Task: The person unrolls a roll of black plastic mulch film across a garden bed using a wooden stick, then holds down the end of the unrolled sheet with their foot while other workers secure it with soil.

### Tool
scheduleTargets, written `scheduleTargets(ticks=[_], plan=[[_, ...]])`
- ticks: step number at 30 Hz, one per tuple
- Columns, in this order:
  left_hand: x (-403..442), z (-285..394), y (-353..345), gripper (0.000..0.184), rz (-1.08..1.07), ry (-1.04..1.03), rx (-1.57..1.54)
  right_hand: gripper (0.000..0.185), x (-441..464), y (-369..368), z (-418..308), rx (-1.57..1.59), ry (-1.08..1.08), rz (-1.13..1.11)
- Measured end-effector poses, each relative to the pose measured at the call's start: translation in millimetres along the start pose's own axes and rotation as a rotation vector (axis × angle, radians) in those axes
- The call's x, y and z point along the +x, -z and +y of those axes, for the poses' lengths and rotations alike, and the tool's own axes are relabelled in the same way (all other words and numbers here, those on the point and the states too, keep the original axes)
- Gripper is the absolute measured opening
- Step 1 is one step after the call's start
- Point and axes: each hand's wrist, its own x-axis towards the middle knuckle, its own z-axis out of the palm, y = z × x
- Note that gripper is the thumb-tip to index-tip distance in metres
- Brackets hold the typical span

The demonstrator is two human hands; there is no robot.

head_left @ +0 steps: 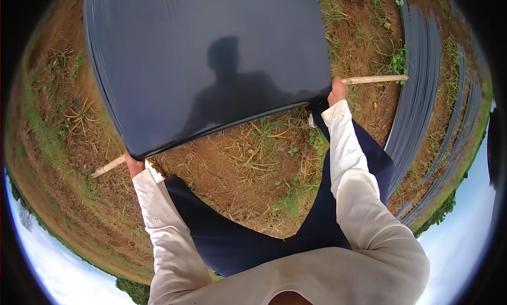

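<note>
A wide sheet of dark plastic film [158,56] stretches away in front of me, glossy enough to show a dark shape of head and shoulders. Its near edge runs along a wooden stick, whose bare ends jut out at both sides; the middle of the stick is hidden by the film. My left hand [135,165] is closed around the stick [109,166] at the film's near left corner. At the near right corner my right hand [338,91] grips the same stick, farther forward than my left. Both hands touch the film's corners.
Long strips of grey plastic film [422,67] lie on the ground to the right, with narrower ones beyond. Reddish soil [222,183] with dry grass and green weeds [396,59] lies between my spread legs and around the sheet.
</note>
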Motion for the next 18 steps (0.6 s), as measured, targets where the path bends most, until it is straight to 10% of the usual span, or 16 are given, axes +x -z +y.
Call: scheduleTargets(ticks=[3, 5, 9, 11, 12, 14, 16, 18], plan=[[8, -70, 109, 0.039, -0.070, -0.493, 0.785, 0.031, 0, 55, 73, -0.615, -0.107, 0.162], [13, -72, 66, 0.042, 0.099, -0.066, -0.078, 0.034, -3, 46, 71, -0.448, -0.152, 0.167], [19, -69, 74, 0.036, 0.273, -0.389, 0.423, 0.024, 64, 74, 126, -0.864, -0.112, 0.210], [4, -51, 37, 0.041, 0.318, -0.290, 0.387, 0.041, 54, 54, 117, -0.564, 0.264, 0.246], [4, -43, 30, 0.043, 0.385, -0.185, 0.394, 0.028, 78, 61, 126, -0.945, 0.033, 0.341], [27, -47, 53, 0.049, 0.552, -0.151, 0.915, 0.037, 45, 51, 107, -0.965, 0.053, 0.231], [35, -50, 68, 0.030, 0.388, -0.535, 1.785, 0.035, 74, 54, 134, -0.916, 0.290, 0.297], [48, -48, 42, 0.013, 0.896, -0.090, 0.560, 0.034, 81, 55, 139, -0.923, 0.221, 0.269]])
